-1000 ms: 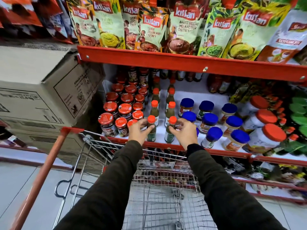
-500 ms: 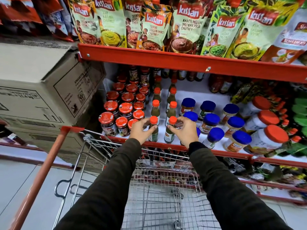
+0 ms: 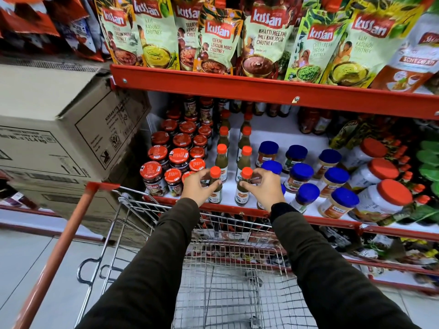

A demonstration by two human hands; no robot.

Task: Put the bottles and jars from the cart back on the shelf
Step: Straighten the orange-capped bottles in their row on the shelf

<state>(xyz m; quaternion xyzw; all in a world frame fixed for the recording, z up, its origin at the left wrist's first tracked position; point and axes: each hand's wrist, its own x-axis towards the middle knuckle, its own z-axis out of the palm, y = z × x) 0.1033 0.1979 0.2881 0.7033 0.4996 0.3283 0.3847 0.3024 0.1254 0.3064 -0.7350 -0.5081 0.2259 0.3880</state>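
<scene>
Two small green sauce bottles with orange caps stand upright at the front edge of the red shelf (image 3: 332, 220). My left hand (image 3: 198, 187) is wrapped around the left bottle (image 3: 215, 186). My right hand (image 3: 263, 187) grips the right bottle (image 3: 244, 186) by its neck and body. More of the same bottles line up in two rows behind them. The wire cart (image 3: 228, 276) sits below my arms, and its basket looks bare where I can see it.
Red-lidded jars (image 3: 166, 162) crowd the shelf left of the bottles, blue-lidded jars (image 3: 308, 176) and large orange-lidded jars (image 3: 384, 198) to the right. Chutney pouches (image 3: 261, 39) hang on the shelf above. Stacked cardboard boxes (image 3: 59, 129) stand left, by the cart's orange handle (image 3: 59, 252).
My hands stay on the two front bottles, with only slight finger shifts. The camera has tilted a little, so the shelf sits lower in view.
</scene>
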